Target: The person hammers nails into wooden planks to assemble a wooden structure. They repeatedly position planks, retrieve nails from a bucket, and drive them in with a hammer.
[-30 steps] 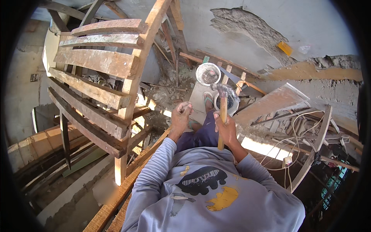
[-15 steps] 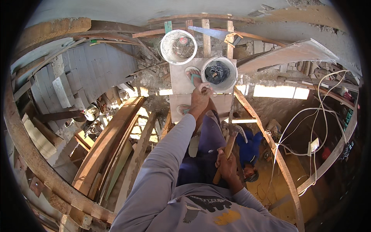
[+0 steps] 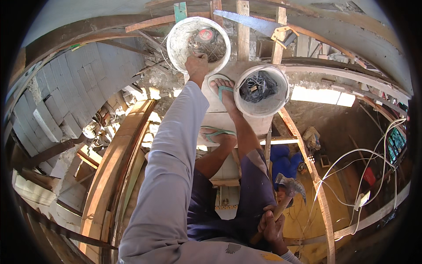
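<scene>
My left hand (image 3: 196,66) is over the near rim of a white bucket (image 3: 176,34), its fingers curled together; whatever they hold, if anything, is hidden. Inside that bucket lie a heap of thin nails (image 3: 213,52) and a round red-and-grey object (image 3: 205,35). Beside my right thigh, my right hand (image 3: 271,226) grips the wooden handle of a claw hammer (image 3: 291,187), head pointing up. A second whitish bucket (image 3: 281,102), to the right of my sandalled foot, contains a black plastic bag (image 3: 252,90) with nails.
My feet stand on a pale board platform (image 3: 215,112) high above the floor. A handsaw (image 3: 250,22) lies across upright timbers at the back. Long planks (image 3: 116,163) lean at left; pale cables (image 3: 338,176) loop at right. Below, a person in blue (image 3: 285,165) is partly visible.
My left hand has moved forward and left, from near the second bucket to the first bucket's rim. My right hand and hammer have shifted down and right in view as the view tilted.
</scene>
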Demonstrator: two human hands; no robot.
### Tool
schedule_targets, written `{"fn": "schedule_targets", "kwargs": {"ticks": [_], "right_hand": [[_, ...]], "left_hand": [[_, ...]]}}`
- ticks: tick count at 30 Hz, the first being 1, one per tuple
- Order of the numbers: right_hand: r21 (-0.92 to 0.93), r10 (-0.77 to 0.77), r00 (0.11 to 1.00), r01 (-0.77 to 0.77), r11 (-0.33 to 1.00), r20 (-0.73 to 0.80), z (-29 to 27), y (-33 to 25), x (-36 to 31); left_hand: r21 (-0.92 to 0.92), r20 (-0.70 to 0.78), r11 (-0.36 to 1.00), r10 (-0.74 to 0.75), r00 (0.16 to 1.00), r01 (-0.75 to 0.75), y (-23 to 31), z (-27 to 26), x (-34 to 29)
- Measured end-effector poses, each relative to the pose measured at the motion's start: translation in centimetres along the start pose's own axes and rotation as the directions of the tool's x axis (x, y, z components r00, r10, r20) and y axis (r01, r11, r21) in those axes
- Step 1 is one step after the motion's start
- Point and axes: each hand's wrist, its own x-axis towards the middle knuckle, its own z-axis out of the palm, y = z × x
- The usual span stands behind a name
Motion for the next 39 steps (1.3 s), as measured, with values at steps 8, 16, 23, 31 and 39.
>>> {"fn": "schedule_targets", "kwargs": {"ticks": [8, 16, 23, 31, 39], "right_hand": [[-0.074, -0.036, 0.999, 0.034, 0.997, -0.014, 0.5, -1.0, 0.4], [-0.080, -0.014, 1.000, 0.015, 0.997, 0.007, 0.5, -1.8, 0.6], [-0.088, -0.008, 1.000, 0.007, 0.996, -0.018, 0.6, -1.9, 0.8], [-0.080, 0.043, 0.999, -0.045, 0.996, -0.030, -0.1, -1.9, 1.0], [-0.045, 0.055, 0.998, -0.055, 0.997, -0.018, -0.5, -1.7, 1.2]], "left_hand": [[0.078, -0.015, 0.989, 0.130, 0.991, -0.128, 0.3, 3.8, 2.1], [0.201, -0.003, 0.942, 0.274, 0.962, -0.268, -0.1, 4.6, 3.4], [0.279, 0.057, 0.915, 0.287, 0.956, -0.291, -0.3, 5.1, 3.7], [0.313, 0.191, 0.901, 0.250, 0.949, -0.300, -1.0, 2.3, 4.3], [0.267, 0.268, 0.933, 0.167, 0.949, -0.240, -2.0, -1.3, 4.4]]}}
